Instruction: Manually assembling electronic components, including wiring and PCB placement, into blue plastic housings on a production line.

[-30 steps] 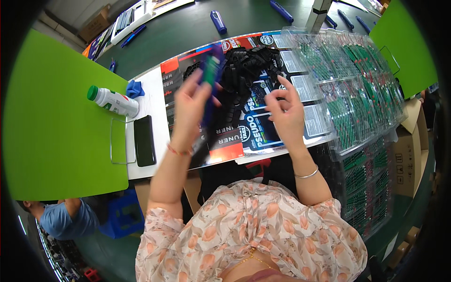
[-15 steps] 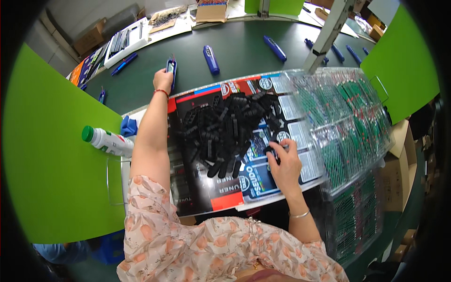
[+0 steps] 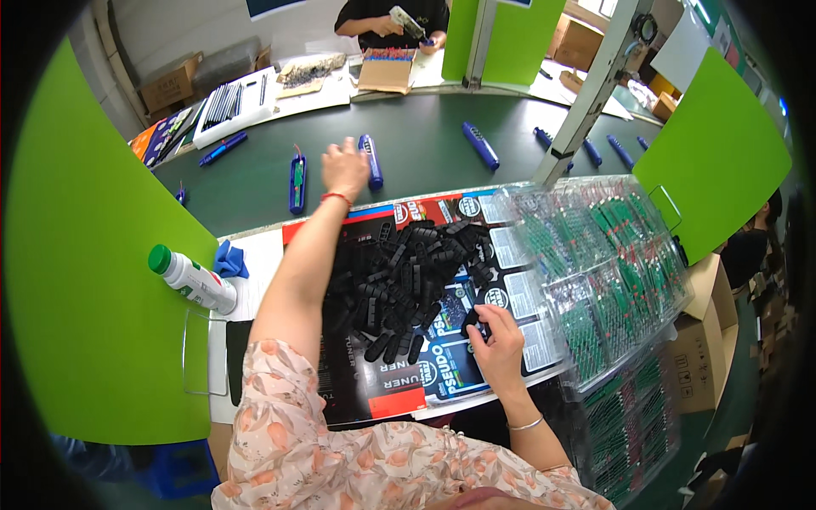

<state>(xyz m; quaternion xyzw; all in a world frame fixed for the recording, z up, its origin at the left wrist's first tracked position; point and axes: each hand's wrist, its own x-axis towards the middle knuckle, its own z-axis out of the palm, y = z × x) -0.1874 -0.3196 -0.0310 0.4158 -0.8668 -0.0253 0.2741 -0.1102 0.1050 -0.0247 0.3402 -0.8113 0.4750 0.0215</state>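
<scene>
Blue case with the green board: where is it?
Head view, upper left: the blue case lies on the green worktop, just left of the left hand.

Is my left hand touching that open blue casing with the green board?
Apart: head view shows dark green surface between your left hand and open blue casing.

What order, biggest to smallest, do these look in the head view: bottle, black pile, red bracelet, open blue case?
1. Black pile
2. Bottle
3. Open blue case
4. Red bracelet
That's just how they look here.

Green belt leaves a gap between two blue casings; a slanted post obstructs farther right.
</scene>
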